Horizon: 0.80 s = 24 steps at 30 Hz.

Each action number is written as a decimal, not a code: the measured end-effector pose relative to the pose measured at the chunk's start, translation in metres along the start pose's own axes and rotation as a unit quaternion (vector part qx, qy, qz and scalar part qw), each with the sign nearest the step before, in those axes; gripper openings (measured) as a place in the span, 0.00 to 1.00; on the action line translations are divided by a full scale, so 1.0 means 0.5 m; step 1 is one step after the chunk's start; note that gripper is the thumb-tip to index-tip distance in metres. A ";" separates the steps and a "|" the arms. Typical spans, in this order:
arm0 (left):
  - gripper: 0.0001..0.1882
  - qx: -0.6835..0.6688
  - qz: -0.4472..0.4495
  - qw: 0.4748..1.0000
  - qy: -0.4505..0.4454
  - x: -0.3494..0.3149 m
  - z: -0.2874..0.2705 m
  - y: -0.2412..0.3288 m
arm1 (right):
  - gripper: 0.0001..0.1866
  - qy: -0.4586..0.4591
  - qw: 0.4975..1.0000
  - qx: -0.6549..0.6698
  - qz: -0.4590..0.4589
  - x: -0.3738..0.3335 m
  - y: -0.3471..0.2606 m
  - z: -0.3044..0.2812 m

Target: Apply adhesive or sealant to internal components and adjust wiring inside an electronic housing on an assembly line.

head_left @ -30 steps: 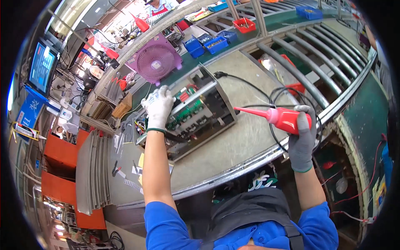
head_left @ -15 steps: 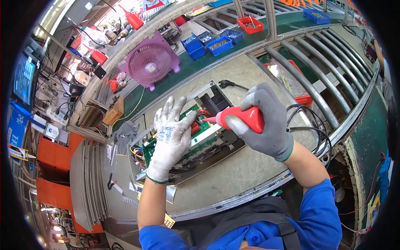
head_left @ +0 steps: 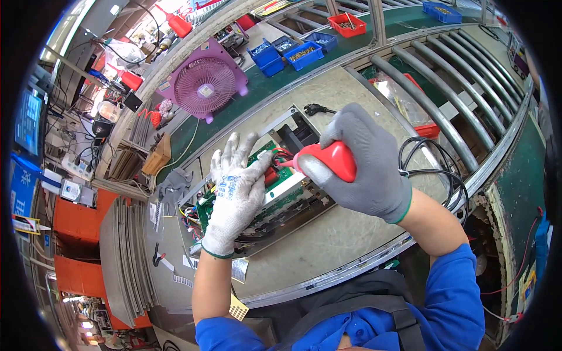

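Observation:
My right hand, in a grey glove, is wrapped round a red squeeze bottle. The bottle lies tilted, its narrow nozzle pointing left among red wires on a green circuit board. My left hand, in a whitish glove, lies over the board with its fingers stretched out and apart, fingertips near the wires. The board sits in an open metal-framed unit on the bench. The nozzle tip is hard to make out against the wires and parts.
Beyond the unit lie a black plug and a pink-purple fan. Blue bins of small parts stand on the green strip behind. A roller conveyor and coiled black cable are at the right; stacked grey sheets at the left.
My right hand has brought the bottle left and slightly up, its nozzle deeper among the wires. The left hand has hardly moved on the unit. The whole view has shifted a little.

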State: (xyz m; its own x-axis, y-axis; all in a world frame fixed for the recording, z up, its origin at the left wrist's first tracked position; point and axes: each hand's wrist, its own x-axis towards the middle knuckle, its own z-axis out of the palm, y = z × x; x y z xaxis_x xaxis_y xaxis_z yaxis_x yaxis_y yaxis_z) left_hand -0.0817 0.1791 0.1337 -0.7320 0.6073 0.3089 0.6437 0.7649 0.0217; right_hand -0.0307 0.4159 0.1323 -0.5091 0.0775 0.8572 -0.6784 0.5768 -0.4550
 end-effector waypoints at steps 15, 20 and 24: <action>0.19 0.015 -0.012 1.000 -0.006 -0.001 -0.003 0.005 | 0.17 0.028 0.994 0.057 0.083 0.040 0.048 -0.037; 0.17 -0.011 -0.019 1.000 0.006 0.005 0.007 -0.005 | 0.17 0.023 0.993 -0.017 0.113 0.072 0.082 0.028; 0.16 0.002 -0.014 1.000 0.014 0.011 0.003 0.000 | 0.22 -0.050 0.981 -0.024 0.186 0.086 0.093 0.045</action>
State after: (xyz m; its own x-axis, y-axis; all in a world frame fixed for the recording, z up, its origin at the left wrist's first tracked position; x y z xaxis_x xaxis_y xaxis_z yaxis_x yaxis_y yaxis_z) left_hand -0.0860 0.1826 0.1341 -0.7434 0.5786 0.3354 0.6214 0.7830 0.0265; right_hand -0.0959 0.4279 0.1426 -0.7679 0.2100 0.6051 -0.4117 0.5619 -0.7175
